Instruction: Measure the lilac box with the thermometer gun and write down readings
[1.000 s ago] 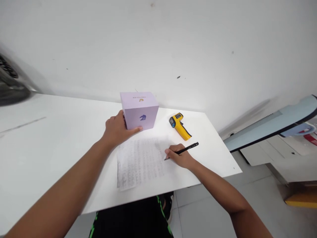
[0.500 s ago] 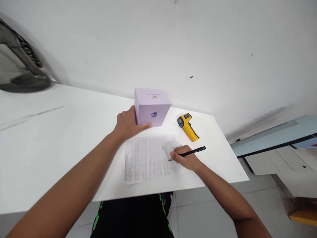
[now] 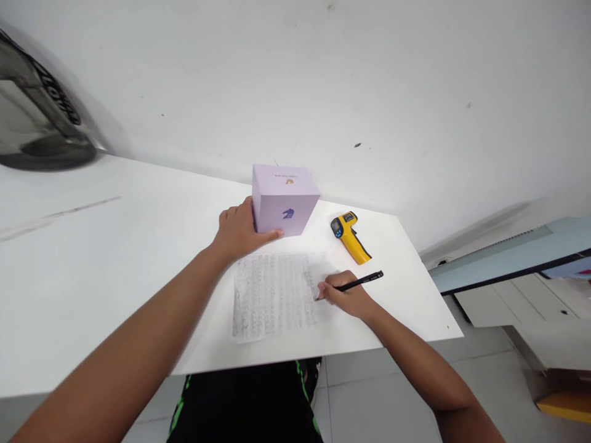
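My left hand [image 3: 241, 229] is wrapped round the left side of a lilac box [image 3: 285, 212], its thumb along the lower front edge. The box stands upright on the white table near the wall. In my right hand [image 3: 346, 294] is a black pen [image 3: 364, 279], pinched between thumb and fingers. The pen's tip meets the right side of a sheet of paper [image 3: 274, 298] covered with rows of grey writing, too blurred to read. Behind the right hand lies a yellow and black infrared thermometer [image 3: 351, 237].
The white table [image 3: 92, 277] runs along a white wall [image 3: 277, 80]. A dark, see-through object with lettering [image 3: 41, 117] stands at the far left. Beyond the table's right end are a pale blue surface [image 3: 503, 258] and white drawers [image 3: 521, 298].
The view has shifted very slightly. Both hands, the box, the pen and the paper keep nearly the same places.
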A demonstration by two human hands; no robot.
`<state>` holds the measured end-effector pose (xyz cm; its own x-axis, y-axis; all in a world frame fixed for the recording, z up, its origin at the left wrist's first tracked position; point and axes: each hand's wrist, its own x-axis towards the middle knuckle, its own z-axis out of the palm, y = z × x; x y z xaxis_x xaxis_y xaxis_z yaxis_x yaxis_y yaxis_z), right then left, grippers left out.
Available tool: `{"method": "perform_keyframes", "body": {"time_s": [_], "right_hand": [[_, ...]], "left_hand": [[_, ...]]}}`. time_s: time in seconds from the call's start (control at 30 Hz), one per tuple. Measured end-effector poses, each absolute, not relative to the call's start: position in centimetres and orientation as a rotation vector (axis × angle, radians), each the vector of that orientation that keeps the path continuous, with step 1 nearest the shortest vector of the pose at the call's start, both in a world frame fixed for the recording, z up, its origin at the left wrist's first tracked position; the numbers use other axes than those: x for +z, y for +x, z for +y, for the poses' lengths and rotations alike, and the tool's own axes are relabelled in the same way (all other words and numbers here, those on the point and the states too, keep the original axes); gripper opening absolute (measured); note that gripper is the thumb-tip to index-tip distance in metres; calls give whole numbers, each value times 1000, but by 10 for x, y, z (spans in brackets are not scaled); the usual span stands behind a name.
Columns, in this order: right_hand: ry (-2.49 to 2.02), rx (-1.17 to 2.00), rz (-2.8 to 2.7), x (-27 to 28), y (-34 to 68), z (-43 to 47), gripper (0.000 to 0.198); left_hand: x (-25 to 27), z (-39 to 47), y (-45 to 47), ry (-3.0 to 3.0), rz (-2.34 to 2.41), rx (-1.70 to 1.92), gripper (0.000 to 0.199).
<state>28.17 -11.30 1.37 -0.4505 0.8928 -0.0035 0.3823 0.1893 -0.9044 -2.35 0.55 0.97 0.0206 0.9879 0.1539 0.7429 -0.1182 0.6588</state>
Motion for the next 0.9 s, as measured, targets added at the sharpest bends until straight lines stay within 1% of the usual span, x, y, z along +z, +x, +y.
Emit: {"method": "perform_keyframes", "body": {"time_s": [0.4, 0.6, 0.8, 0.9], "right_hand": [[-1226, 1241, -1975, 16, 283, -112, 70], [-1248, 1249, -1945, 14, 283, -112, 65], [-1266, 1223, -1919, 10, 284, -111, 68], [-1270, 1197, -1925, 11, 284, -112, 67]], "left_hand": [[10, 5, -24, 1915, 1751, 834, 104], [9, 5, -24, 1909, 1759, 844, 105], [10, 4, -24, 1912, 1747, 866, 103], [10, 4, -24, 1915, 1750, 875, 103]]}}
